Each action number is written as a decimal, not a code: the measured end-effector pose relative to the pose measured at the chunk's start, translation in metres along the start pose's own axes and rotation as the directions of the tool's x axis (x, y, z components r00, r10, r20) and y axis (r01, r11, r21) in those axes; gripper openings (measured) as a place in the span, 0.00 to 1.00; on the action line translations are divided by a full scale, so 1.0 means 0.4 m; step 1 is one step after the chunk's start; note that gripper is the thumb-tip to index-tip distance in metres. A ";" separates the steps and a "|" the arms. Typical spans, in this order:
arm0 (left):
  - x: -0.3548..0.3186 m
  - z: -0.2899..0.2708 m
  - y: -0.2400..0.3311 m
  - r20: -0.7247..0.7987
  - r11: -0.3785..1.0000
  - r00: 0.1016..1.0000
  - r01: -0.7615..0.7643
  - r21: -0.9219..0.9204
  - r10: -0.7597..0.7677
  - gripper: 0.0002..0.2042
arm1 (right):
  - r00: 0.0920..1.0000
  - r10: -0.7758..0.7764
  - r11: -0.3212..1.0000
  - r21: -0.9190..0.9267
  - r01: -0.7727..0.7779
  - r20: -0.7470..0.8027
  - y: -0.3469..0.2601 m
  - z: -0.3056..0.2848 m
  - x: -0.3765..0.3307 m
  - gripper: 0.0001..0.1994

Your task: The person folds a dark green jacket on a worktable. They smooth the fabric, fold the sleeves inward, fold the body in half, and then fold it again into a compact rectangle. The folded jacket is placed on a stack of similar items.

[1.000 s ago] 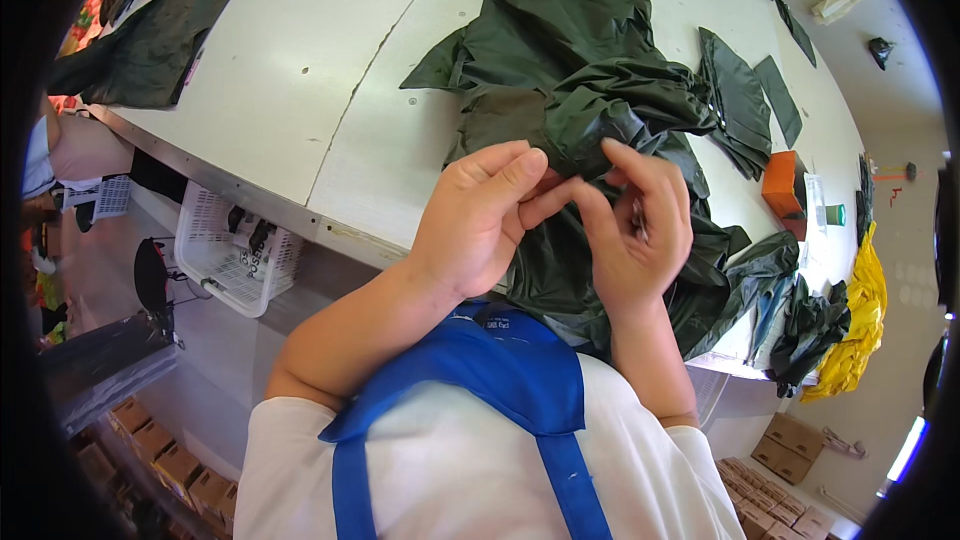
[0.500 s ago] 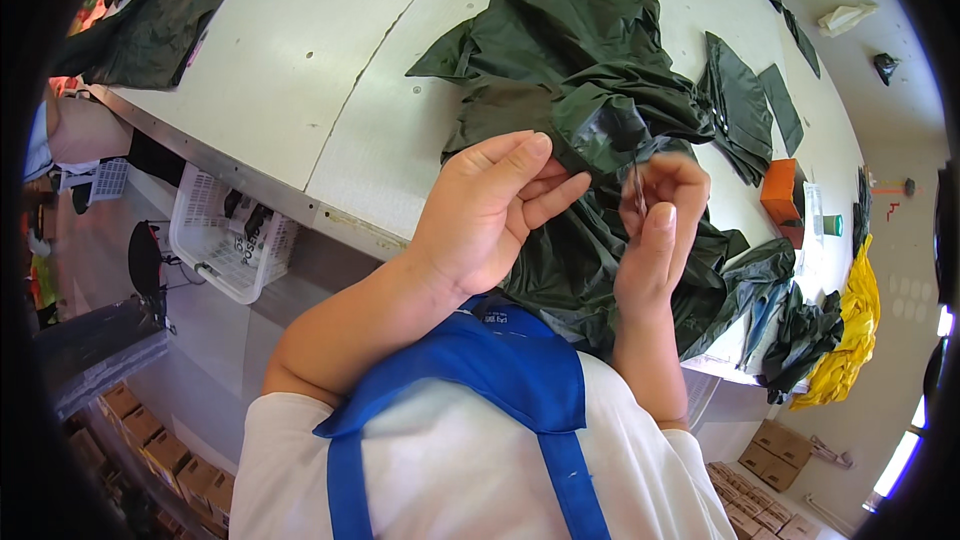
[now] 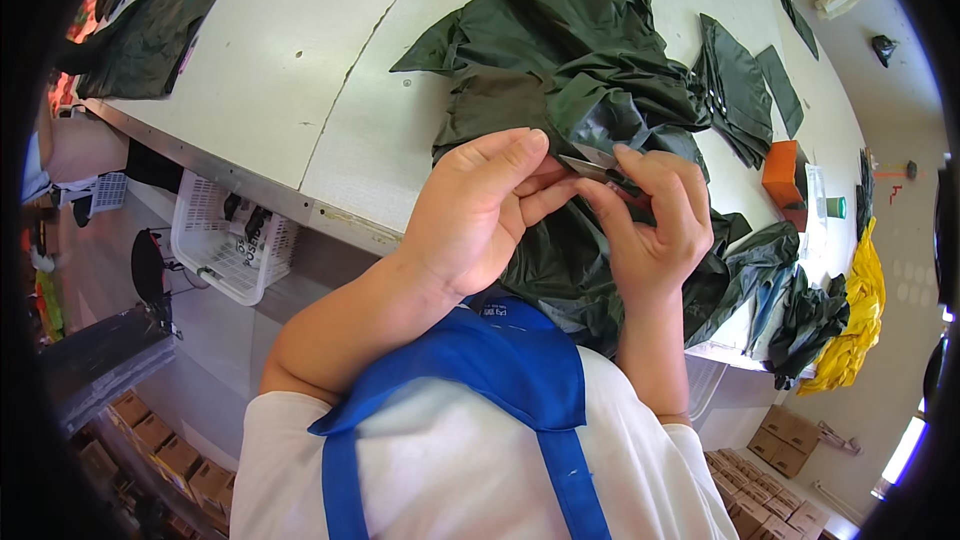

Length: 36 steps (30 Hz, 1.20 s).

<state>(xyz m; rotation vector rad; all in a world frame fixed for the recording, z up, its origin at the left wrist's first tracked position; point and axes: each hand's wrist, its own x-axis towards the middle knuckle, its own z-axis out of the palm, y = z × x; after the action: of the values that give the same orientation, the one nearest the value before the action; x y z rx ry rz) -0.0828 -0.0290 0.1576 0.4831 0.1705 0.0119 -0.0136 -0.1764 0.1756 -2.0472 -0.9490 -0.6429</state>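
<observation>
A dark green, shiny garment (image 3: 565,20) lies in a crumpled heap on the white table (image 3: 350,155) and hangs toward my front. My left hand (image 3: 475,200) pinches an edge of the garment between thumb and fingers. In my right hand (image 3: 655,220) is a small pair of thread snips (image 3: 588,167), held by thumb and fingers. Its pale blades point left and reach close to my left fingertips. Whether the blades touch the cloth or a thread I cannot tell.
Folded dark green pieces (image 3: 735,90) lie to the right, near an orange box (image 3: 785,180). A yellow cloth (image 3: 850,325) hangs at the right end. Another dark garment (image 3: 150,40) lies far left, by a person's arm (image 3: 85,150). A white basket (image 3: 230,240) stands below the table edge.
My right hand has turned, bringing the snips' blades leftward to my left fingertips. My left hand keeps its pinch almost in place. The view has shifted slightly.
</observation>
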 end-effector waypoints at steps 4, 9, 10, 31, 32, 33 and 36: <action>-0.002 -0.009 -0.003 0.051 1.000 0.999 -0.004 -0.007 0.005 0.12 | 0.999 -0.043 0.998 -0.035 0.044 0.016 0.009 -0.006 0.008 0.16; -0.006 0.001 -0.002 0.031 1.000 0.999 -0.007 -0.016 0.007 0.12 | 0.997 -0.076 0.997 -0.015 0.076 0.018 0.018 -0.004 0.010 0.16; -0.007 0.002 -0.001 0.030 1.000 1.000 -0.006 -0.017 0.007 0.12 | 0.997 -0.080 0.997 -0.014 0.081 0.022 0.019 -0.005 0.010 0.16; 0.007 -0.009 -0.011 0.024 0.999 1.000 0.006 0.048 -0.007 0.12 | 0.935 0.345 0.815 0.467 -0.343 0.084 0.034 0.009 -0.028 0.12; 0.008 -0.005 -0.006 0.007 1.000 1.000 0.009 -0.002 -0.009 0.12 | 0.910 0.405 0.728 0.572 -0.378 0.085 0.041 0.012 -0.037 0.11; 0.009 0.001 0.000 -0.011 0.999 1.000 0.010 -0.051 -0.010 0.13 | 0.858 0.512 0.436 0.851 -0.294 0.034 0.046 0.019 -0.040 0.10; 0.011 -0.026 0.009 0.019 0.982 0.998 0.059 -0.181 -0.056 0.17 | 0.755 0.594 -0.061 0.951 -0.302 0.278 0.124 -0.010 -0.072 0.19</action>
<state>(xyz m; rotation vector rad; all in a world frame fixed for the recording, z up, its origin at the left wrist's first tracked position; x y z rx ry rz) -0.0802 -0.0209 0.1494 0.2957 0.1681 -0.0323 0.0082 -0.2122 0.1362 -0.7996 -0.2175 0.2249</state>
